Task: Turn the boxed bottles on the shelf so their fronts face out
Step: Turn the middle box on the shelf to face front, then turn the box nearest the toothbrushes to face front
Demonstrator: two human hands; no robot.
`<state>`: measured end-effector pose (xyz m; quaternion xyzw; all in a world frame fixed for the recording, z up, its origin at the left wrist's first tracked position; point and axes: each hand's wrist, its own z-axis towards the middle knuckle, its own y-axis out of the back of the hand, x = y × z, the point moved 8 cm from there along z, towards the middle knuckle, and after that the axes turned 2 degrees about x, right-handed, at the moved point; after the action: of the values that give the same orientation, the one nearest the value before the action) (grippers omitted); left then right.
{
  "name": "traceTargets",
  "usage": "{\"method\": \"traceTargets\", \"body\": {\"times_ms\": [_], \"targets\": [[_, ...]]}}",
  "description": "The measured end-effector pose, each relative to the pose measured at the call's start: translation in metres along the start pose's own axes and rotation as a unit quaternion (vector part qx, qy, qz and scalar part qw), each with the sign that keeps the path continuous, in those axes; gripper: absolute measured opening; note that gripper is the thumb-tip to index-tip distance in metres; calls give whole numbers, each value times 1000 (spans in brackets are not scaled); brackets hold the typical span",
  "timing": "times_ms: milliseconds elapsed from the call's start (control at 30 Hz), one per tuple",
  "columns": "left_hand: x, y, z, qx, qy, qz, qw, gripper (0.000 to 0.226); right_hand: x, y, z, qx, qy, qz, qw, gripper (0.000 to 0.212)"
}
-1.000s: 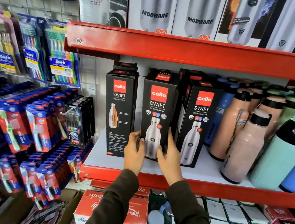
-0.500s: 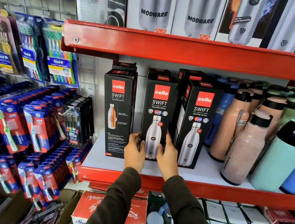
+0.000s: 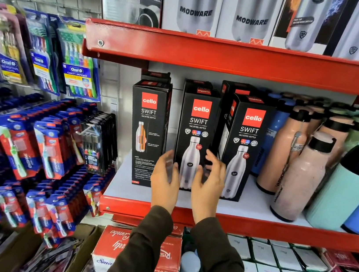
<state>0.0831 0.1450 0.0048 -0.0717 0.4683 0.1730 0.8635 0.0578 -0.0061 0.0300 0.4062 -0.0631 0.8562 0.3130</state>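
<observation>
Three black Cello Swift bottle boxes stand upright on the white shelf (image 3: 251, 206) with its red front lip. The middle box (image 3: 197, 124) shows a silver bottle picture toward me, and so does the right box (image 3: 245, 145). The left box (image 3: 148, 131) shows a face with an orange cutaway bottle and small text. More black boxes stand behind them. My left hand (image 3: 164, 177) and my right hand (image 3: 209, 181) hover at the lower sides of the middle box, fingers spread, slightly blurred and off the box.
Loose pink (image 3: 299, 175), blue and mint (image 3: 346, 189) bottles crowd the shelf's right side. Hanging toothbrush packs (image 3: 41, 146) fill the left wall. Modware boxes (image 3: 197, 4) stand on the red shelf above. Cartons (image 3: 134, 256) sit below.
Both hands held the middle box and set it upright on the shelf, pushed back into line. Now they have let go and pulled slightly away.
</observation>
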Motion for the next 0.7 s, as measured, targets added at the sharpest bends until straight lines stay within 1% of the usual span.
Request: {"method": "traceTargets", "body": {"times_ms": [67,133,167,233,300,367,467,567,700], "targets": [[-15,9,2,-22,-48,11,999,36,16,0,1,0,35,13,999,38],[-27,20,7,-56,-94,42,993,36,25,-10,3,17,51,33,998,36],[-30,27,10,-76,-108,52,990,38,28,-16,3,27,57,37,997,36],[-30,42,15,-110,-110,59,986,41,33,-31,2,59,61,38,996,38],[-21,53,20,-113,-88,51,988,45,32,-48,-4,107,44,34,993,42],[-8,59,23,-90,-57,21,994,50,26,-68,-13,160,17,26,987,47],[11,69,28,-60,14,-19,998,52,18,-99,-27,235,-26,0,972,54],[19,74,29,-32,70,-73,994,49,14,-115,-34,264,-57,-26,962,54],[43,73,26,20,182,-134,974,47,5,-124,-42,271,-89,-25,958,54]]}}
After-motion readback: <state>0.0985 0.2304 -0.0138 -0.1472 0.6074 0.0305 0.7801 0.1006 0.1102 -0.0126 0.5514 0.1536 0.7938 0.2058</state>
